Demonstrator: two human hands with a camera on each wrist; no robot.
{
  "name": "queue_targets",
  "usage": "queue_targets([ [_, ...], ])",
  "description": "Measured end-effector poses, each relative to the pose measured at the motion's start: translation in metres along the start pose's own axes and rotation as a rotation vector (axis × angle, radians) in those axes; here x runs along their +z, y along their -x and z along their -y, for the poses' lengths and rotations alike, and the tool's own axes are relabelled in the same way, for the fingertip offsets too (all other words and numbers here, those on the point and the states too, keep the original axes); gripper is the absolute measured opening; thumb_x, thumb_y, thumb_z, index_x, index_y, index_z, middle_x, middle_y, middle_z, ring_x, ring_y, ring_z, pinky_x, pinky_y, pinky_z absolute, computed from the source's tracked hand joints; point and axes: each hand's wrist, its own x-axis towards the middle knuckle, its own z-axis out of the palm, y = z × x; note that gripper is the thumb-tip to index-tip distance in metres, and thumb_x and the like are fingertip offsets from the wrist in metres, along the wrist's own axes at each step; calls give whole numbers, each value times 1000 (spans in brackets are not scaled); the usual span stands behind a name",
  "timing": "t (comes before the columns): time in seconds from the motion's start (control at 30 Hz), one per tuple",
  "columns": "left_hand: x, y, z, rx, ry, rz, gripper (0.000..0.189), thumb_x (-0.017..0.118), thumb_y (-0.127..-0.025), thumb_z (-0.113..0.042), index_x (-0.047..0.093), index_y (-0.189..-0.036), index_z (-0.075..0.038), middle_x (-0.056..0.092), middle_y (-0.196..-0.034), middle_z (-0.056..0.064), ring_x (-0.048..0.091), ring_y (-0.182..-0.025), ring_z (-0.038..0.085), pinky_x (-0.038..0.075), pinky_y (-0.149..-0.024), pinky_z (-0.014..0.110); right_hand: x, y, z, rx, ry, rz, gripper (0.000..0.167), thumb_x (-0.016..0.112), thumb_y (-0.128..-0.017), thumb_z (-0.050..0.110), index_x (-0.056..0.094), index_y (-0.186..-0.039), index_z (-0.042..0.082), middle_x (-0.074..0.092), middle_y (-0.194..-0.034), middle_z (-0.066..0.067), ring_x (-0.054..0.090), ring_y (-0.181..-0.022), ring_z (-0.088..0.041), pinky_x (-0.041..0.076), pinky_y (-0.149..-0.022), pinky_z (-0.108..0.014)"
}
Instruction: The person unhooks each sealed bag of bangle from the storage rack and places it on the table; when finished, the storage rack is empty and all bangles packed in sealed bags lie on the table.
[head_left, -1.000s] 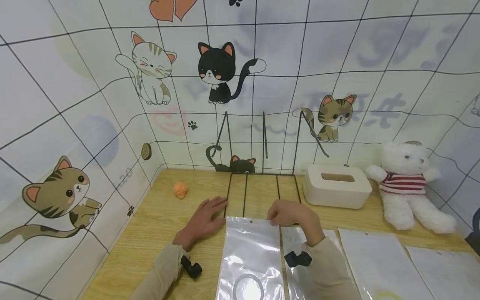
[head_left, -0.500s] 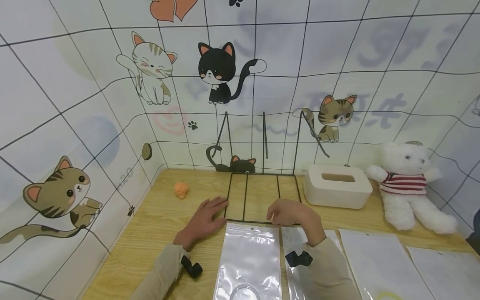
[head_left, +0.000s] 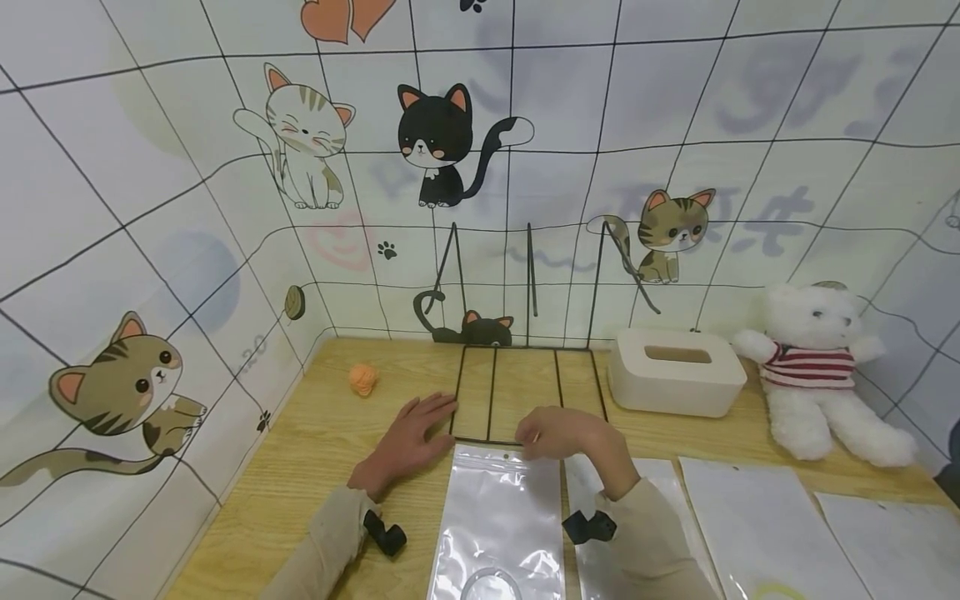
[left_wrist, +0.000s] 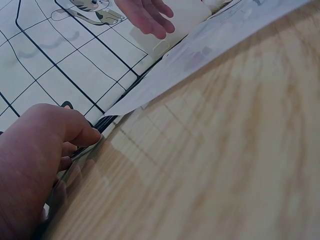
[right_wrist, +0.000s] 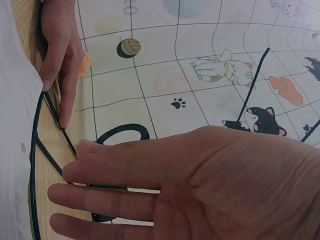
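Observation:
My left hand (head_left: 408, 437) rests on the table beside a black wire rack (head_left: 492, 392), fingertips at its left wire. In the right wrist view, the thumb and fingers of this left hand (right_wrist: 60, 45) meet the rack's wires. Just in front of the rack lies a silvery zip bag (head_left: 498, 517), a round shape showing through its lower part. Over the bag's top right corner hovers my right hand (head_left: 573, 437). Seen from the right wrist, this right hand (right_wrist: 165, 180) has straight fingers and holds nothing.
More flat bags lie to the right, one partly under my right forearm, others (head_left: 772, 517) farther out. A white tissue box (head_left: 675, 379) and a white teddy bear (head_left: 806, 367) stand at the back right. An orange yarn ball (head_left: 363, 380) sits at the back left.
The zip bag has slid toward me, leaving the rack's front wire in view. My right hand has let go of its top edge and shifted slightly left. The left hand stays put.

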Motion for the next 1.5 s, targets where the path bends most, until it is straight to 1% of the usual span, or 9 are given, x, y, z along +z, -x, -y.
queue_targets([
  [0.2, 1, 0, 1, 12, 9, -18, 57, 58, -98, -36, 49, -149, -11, 45, -155, 7, 35, -148, 32, 19, -123, 57, -4, 5, 2, -14, -13, -46, 30, 63, -97, 19, 68, -121, 2, 67, -120, -12, 63, -111, -30, 54, -91, -49],
  [0.47, 2, -1, 0, -34, 39, -27, 49, 51, -104, -39, 53, -147, -15, 46, -155, 3, 35, -149, 26, 17, -124, 53, -10, 6, -2, -102, -64, -205, 23, 57, -102, 25, 69, -114, 9, 70, -115, -7, 64, -111, -30, 52, -95, -51],
  [0.57, 2, -1, 0, -38, 35, -25, 49, 52, -104, -39, 53, -146, -14, 46, -154, 2, 35, -149, 26, 18, -124, 53, -10, 5, -4, -109, -75, -278, 28, 55, -103, 30, 68, -119, 11, 68, -120, -7, 62, -116, -30, 51, -98, -51],
  [0.6, 2, -1, 0, -34, 38, -30, 49, 53, -103, -38, 53, -146, -14, 47, -154, 3, 36, -148, 27, 18, -124, 54, -11, 5, -5, -108, -71, -309, 31, 54, -104, 31, 67, -123, 10, 67, -126, -9, 60, -122, -32, 49, -102, -52],
  [0.73, 2, -2, 1, -27, 31, -40, 50, 54, -103, -39, 54, -145, -13, 48, -154, 3, 36, -148, 27, 18, -124, 54, -12, 7, -8, -87, -34, -391, 43, 51, -105, 35, 60, -134, 6, 60, -138, -15, 52, -133, -38, 42, -110, -55],
  [0.8, 3, -2, 1, -26, 27, -32, 51, 55, -102, -40, 54, -146, -14, 47, -154, 3, 36, -148, 27, 18, -124, 53, -13, 8, -12, -68, -11, -401, 49, 50, -105, 36, 55, -140, 2, 56, -143, -19, 47, -136, -41, 39, -112, -57],
  [0.97, 4, 0, 1, -41, 28, -18, 54, 56, -100, -43, 53, -146, -15, 46, -155, 3, 35, -148, 26, 18, -125, 52, -15, 14, -20, 3, -18, -363, 59, 48, -106, 37, 42, -149, -3, 45, -150, -27, 39, -140, -48, 34, -114, -61],
  [1.23, 2, -2, 2, -39, 36, -32, 55, 59, -99, -44, 53, -146, -16, 47, -154, 2, 35, -148, 26, 18, -124, 53, -26, 23, -20, 88, 27, -399, 63, 46, -105, 41, 36, -153, 1, 36, -154, -30, 28, -144, -52, 26, -115, -67],
  [1.5, 3, -1, 2, -38, 26, -28, 56, 59, -98, -45, 54, -145, -15, 48, -154, 2, 37, -147, 26, 19, -124, 52, -23, 24, -20, 66, 18, -399, 65, 47, -105, 43, 36, -153, 0, 34, -154, -31, 28, -144, -52, 26, -115, -68],
])
